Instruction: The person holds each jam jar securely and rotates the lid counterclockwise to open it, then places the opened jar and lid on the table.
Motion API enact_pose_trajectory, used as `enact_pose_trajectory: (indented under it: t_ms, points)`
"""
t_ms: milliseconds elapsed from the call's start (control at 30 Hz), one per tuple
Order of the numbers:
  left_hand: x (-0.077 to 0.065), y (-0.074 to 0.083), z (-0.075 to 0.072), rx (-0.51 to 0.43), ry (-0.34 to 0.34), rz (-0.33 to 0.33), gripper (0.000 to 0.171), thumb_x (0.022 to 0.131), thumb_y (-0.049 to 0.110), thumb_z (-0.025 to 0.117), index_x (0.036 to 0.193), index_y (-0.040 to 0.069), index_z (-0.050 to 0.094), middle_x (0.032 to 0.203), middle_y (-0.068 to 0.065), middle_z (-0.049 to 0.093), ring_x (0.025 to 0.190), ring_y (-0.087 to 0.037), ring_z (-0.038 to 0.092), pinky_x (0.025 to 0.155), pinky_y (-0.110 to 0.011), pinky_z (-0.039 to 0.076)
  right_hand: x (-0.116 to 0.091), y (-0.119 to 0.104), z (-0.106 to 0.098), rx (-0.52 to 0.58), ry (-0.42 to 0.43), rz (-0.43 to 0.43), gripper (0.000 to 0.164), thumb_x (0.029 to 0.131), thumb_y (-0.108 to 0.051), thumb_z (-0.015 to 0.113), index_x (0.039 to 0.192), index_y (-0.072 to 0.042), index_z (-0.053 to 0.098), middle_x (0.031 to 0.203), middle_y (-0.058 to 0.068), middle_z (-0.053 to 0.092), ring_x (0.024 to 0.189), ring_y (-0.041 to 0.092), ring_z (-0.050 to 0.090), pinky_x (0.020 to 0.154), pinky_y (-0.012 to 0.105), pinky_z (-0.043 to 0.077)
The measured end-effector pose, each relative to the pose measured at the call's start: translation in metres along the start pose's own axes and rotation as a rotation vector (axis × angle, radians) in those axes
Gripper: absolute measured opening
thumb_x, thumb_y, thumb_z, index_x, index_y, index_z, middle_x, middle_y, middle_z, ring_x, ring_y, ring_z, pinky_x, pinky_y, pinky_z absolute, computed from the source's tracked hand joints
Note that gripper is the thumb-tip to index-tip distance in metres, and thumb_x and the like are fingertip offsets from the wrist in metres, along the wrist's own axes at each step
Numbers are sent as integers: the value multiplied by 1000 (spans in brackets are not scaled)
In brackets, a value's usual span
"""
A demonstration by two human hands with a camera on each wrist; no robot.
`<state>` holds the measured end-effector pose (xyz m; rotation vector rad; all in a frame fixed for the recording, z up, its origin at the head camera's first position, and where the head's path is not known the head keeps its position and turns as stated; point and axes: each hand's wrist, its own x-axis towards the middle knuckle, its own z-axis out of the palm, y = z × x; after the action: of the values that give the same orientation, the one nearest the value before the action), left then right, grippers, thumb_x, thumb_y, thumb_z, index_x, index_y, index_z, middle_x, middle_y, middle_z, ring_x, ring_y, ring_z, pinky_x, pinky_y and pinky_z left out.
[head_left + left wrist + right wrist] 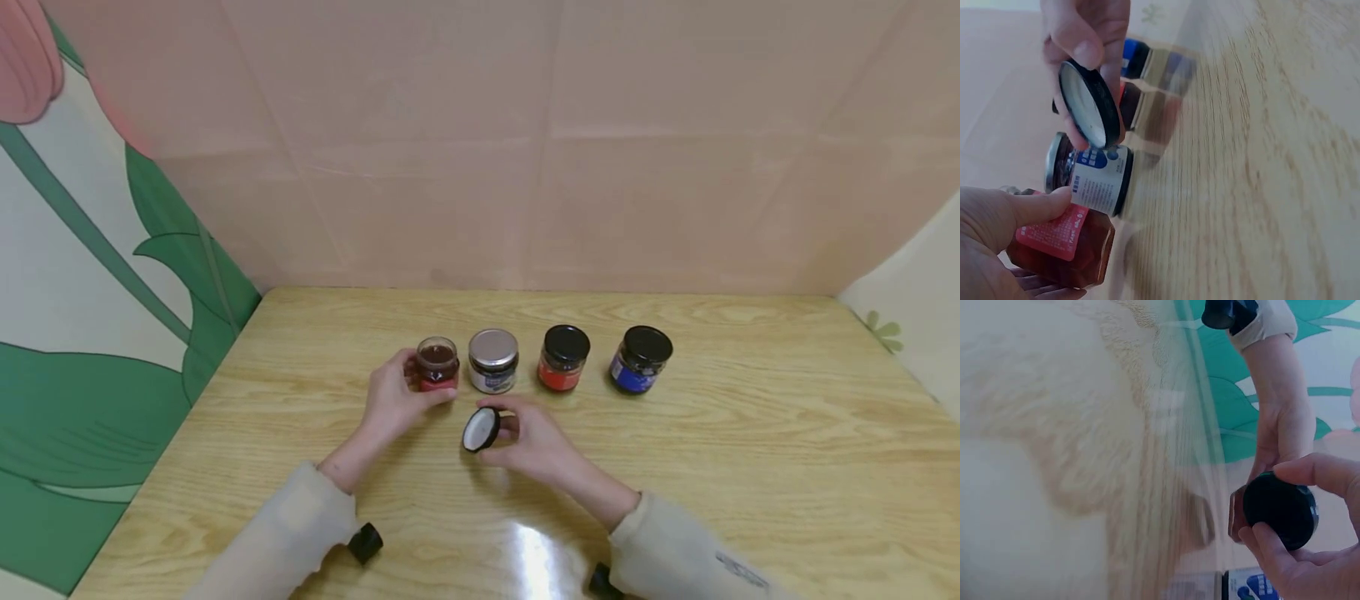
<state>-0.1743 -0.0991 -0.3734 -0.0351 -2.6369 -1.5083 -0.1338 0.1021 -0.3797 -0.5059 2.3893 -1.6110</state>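
Observation:
My left hand (393,392) grips an uncapped glass jar (438,357) of dark red contents at the left end of a row of jars. Its red label (1060,231) shows beneath my thumb in the left wrist view. In front of the row, my right hand (532,437) pinches a black jar lid (481,429) by its rim, tilted so the pale inside faces left. The lid's dark outer face (1280,509) shows in the right wrist view. Right beside the uncapped jar stands a jar with a silver lid (493,360) and a white label.
Farther right stand a black-lidded jar with a red label (564,358) and a black-lidded jar with a blue label (641,358). All are on a wood-grain table (750,467). A pink backdrop (525,167) rises behind its far edge, and a leaf-patterned panel (90,417) borders the left side.

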Motion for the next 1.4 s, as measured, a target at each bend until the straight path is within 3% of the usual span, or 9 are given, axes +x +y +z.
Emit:
enact_pose_trajectory:
  t_ms: [233,433,633,867,1167,1400]
  points:
    - [6,-7,1,-6,7,-11,65,67,10,86,121,-5,54,117,-22,65,107,-34,64,92,-40,51,8,0,9,-59,-13,83,64,66,-5,84,124,4,59,109,15,62,89,18,63,79,25,52]
    - [11,-9,0,-17,-2,-31,66,70,8,85,125,-6,52,120,-23,63,110,-34,62,95,-41,50,14,-4,17,-173,32,112,64,62,-9,86,120,3,63,105,11,65,85,14,58,78,28,49]
    - [14,-10,-1,-6,-11,-34,65,71,9,84,126,-6,51,122,-23,62,112,-35,61,95,-42,49,20,-4,21,-267,20,54,62,60,-12,86,117,3,65,96,8,68,83,12,57,77,29,49]
    - [21,-14,-2,22,-8,6,65,71,8,84,125,-5,50,124,-23,61,117,-35,58,98,-42,47,29,-4,25,-393,8,-31,64,57,-14,89,114,2,67,89,8,69,81,14,57,76,31,47]
    - [25,-17,-5,18,-46,27,67,73,8,83,128,-6,48,126,-25,59,120,-36,55,101,-43,45,34,-5,32,-487,32,-85,62,54,-13,91,110,1,69,97,11,71,91,24,55,81,39,45]
    - [25,-20,-5,-16,-63,37,66,74,7,82,128,-5,48,127,-25,58,122,-36,54,103,-43,44,35,-4,34,-503,24,-52,63,57,-16,91,113,0,68,104,12,70,100,30,55,89,45,44]
